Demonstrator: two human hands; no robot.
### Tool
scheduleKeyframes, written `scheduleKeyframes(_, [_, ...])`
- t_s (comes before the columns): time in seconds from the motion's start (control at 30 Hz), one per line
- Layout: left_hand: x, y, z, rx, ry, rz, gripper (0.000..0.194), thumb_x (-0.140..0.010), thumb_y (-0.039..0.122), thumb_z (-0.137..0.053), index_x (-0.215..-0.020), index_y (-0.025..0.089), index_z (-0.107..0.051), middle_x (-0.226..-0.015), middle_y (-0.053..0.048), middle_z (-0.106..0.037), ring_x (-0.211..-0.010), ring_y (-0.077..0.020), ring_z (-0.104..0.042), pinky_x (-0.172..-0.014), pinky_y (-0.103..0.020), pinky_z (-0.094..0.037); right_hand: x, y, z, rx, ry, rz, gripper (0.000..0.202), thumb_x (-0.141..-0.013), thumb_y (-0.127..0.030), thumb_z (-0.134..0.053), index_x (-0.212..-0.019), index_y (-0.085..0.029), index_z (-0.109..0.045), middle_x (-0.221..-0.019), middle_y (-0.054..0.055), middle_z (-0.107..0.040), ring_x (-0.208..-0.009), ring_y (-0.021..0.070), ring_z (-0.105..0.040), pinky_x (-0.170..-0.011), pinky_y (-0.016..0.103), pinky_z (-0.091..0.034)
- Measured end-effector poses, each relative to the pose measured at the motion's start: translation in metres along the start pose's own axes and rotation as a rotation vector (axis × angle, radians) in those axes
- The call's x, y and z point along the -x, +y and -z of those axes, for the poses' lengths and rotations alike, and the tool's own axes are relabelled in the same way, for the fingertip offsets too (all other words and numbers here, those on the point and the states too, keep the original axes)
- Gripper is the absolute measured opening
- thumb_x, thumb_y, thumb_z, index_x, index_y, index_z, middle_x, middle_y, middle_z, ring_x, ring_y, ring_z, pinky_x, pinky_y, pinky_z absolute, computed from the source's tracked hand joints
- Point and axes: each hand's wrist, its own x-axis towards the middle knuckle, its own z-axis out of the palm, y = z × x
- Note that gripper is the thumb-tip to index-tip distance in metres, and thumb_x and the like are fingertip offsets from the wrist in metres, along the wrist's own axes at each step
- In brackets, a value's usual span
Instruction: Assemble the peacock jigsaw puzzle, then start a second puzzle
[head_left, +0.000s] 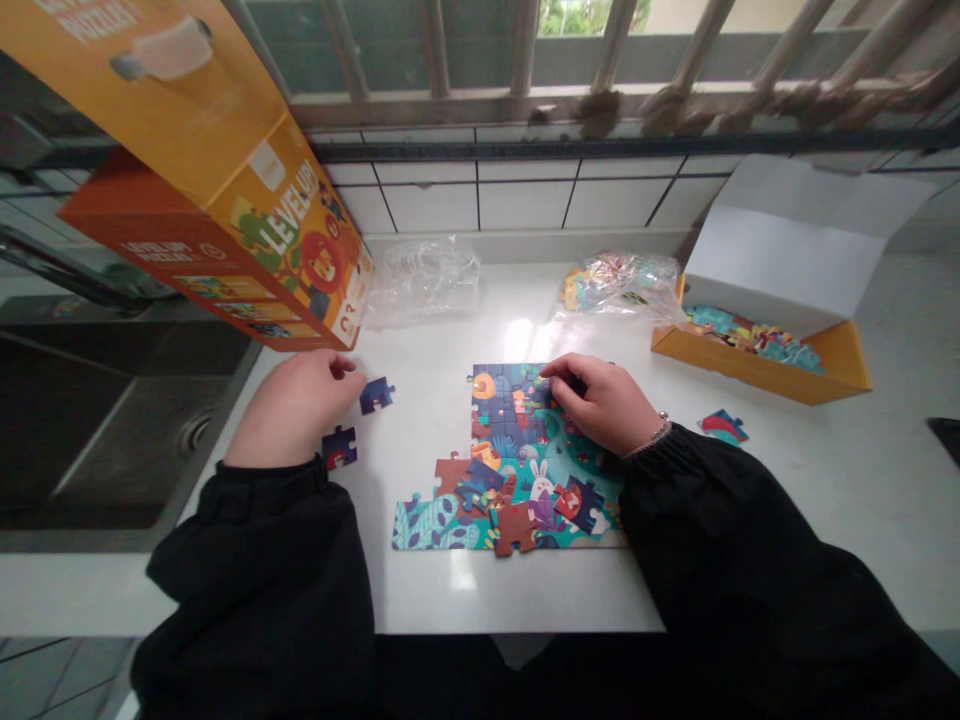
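Observation:
My left hand (304,400) is closed, fingers curled and thumb tip at the edge of a dark blue puzzle piece (376,395); whatever sits inside the fingers is hidden. Below the wrist lies another dark puzzle piece (340,447) with a red figure. Over the upper right of the partly joined jigsaw puzzle (551,435), my right hand (604,400) is bent, its index finger and thumb pinched down on a piece at the top edge. The hand covers much of that corner. Several loose pieces, including a brown one (515,528), lie on the lower rows.
A yellow box (757,362) holding pieces stands open at the right, with a loose red-and-blue piece (724,427) before it. Farther back are a bag of pieces (619,283) and a clear plastic wrapper (427,278). A tall orange box (247,240) stands beside the sink (112,420).

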Motion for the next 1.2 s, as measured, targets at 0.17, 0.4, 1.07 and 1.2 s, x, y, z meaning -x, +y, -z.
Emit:
scheduleKeyframes(0.17, [-0.002, -0.016, -0.011, 0.022, -0.147, -0.147, 0.048, -0.070, 0.047, -0.082, -0.111, 0.022, -0.076, -0.099, -0.010, -0.077, -0.090, -0.0316, -0.072, -0.080, -0.039, -0.055, 0.000, 0.000, 0.000, -0.005, -0.006, -0.012, 0.021, -0.100, -0.031, -0.060, -0.110, -0.024, -0.076, -0.093, 0.005, -0.080, -0.087, 0.0230, -0.072, -0.081, 0.037, -0.053])
scheduleKeyframes(0.4, [0.001, 0.002, -0.015, 0.155, -0.126, -0.245, 0.034, -0.072, 0.031, -0.084, -0.103, 0.025, -0.073, -0.090, -0.005, -0.073, -0.083, -0.0283, -0.069, -0.077, -0.038, -0.052, 0.000, 0.001, 0.000, 0.001, -0.010, -0.009, 0.020, -0.100, -0.030, -0.061, -0.112, -0.024, -0.077, -0.093, 0.005, -0.080, -0.086, 0.0230, -0.071, -0.081, 0.037, -0.053])
scheduleKeyframes(1.07, [0.001, 0.029, -0.029, 0.002, 0.005, -0.300, 0.034, -0.092, 0.031, -0.067, -0.121, 0.018, -0.077, -0.114, -0.014, -0.075, -0.110, -0.0339, -0.071, -0.102, -0.045, -0.055, 0.000, 0.002, -0.001, 0.002, -0.004, 0.000, 0.019, -0.099, -0.028, -0.062, -0.111, -0.023, -0.077, -0.095, 0.005, -0.080, -0.086, 0.0217, -0.071, -0.083, 0.035, -0.052])
scheduleKeyframes(1.2, [0.009, 0.041, -0.020, 0.039, 0.090, -0.286, 0.038, -0.093, 0.034, -0.065, -0.124, 0.015, -0.075, -0.119, -0.016, -0.075, -0.112, -0.0333, -0.070, -0.104, -0.044, -0.056, 0.000, 0.002, -0.001, 0.002, 0.002, 0.006, 0.019, -0.099, -0.029, -0.062, -0.110, -0.023, -0.077, -0.096, 0.005, -0.081, -0.086, 0.0218, -0.071, -0.083, 0.036, -0.052])
